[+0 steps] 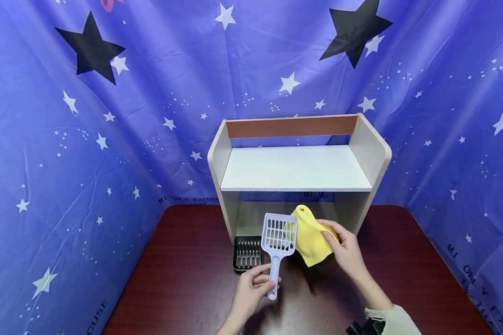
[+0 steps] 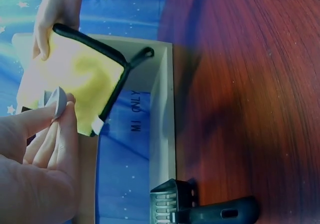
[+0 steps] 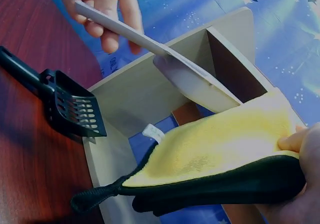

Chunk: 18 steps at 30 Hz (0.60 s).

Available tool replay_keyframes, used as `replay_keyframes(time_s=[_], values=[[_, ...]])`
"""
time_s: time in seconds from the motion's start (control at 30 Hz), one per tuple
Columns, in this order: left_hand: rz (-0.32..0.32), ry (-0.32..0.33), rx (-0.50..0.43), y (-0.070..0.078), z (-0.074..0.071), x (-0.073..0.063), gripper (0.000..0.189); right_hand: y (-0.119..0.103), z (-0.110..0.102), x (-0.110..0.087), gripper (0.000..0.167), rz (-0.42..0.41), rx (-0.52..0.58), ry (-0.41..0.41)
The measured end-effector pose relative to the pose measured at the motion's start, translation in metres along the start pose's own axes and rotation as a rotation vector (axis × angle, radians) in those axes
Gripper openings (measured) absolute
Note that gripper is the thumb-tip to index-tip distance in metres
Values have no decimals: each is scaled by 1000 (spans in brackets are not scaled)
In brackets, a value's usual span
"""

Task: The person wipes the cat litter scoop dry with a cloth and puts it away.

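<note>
The white scoop [image 1: 276, 257] is up in the air over the desk [image 1: 184, 284], in front of the little shelf [image 1: 295, 170]. The left hand [image 1: 253, 286] pinches it by the handle, with the thumb on the front and fingers behind. The right hand [image 1: 347, 249] pinches a yellow cloth [image 1: 312, 238] by its right side. So the scoop is on the left, the cloth is on the right, and they are very close. In the head view, the scoop's right edge overlaps the cloth, but I can't tell if they touch. The scoop is long from handle to head: its handle points back to the person, and its wide head points away, tipped a bit to the right. The left hand is the nearer one, since it has the handle. The scoop is pale, almost light purple, with rows of long holes in its head and a small hole at the handle's end. The cloth is soft and bendy, with black trim, a black loop [image 2: 141, 58] and a white tag [image 2: 98, 125]. A black scoop [image 3: 75, 107] lies on the desk by the shelf's left side.
</note>
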<state>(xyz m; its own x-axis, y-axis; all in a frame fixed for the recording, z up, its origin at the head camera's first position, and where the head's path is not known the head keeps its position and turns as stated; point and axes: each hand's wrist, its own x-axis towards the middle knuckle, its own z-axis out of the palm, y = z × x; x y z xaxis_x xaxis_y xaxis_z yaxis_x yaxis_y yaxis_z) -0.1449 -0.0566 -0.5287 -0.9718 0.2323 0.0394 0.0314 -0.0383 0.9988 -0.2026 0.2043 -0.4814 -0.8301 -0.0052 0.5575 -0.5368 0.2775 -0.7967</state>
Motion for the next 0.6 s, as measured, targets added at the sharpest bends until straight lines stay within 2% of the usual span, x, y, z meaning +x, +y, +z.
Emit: replay_keyframes(time_s=[0.13,0.3,0.5,0.6], values=[[13,29,24,2,3,-1,45,4,6,-3,26,41,38,-71],[23,47,43,5,8,0,45,7,12,-9,31,93,178,-143],[78,95,114,7,12,2,43,10,19,-15,36,97,310,-162],[84,117,133,8,13,4,43,10,22,-18,37,104,330,-155]])
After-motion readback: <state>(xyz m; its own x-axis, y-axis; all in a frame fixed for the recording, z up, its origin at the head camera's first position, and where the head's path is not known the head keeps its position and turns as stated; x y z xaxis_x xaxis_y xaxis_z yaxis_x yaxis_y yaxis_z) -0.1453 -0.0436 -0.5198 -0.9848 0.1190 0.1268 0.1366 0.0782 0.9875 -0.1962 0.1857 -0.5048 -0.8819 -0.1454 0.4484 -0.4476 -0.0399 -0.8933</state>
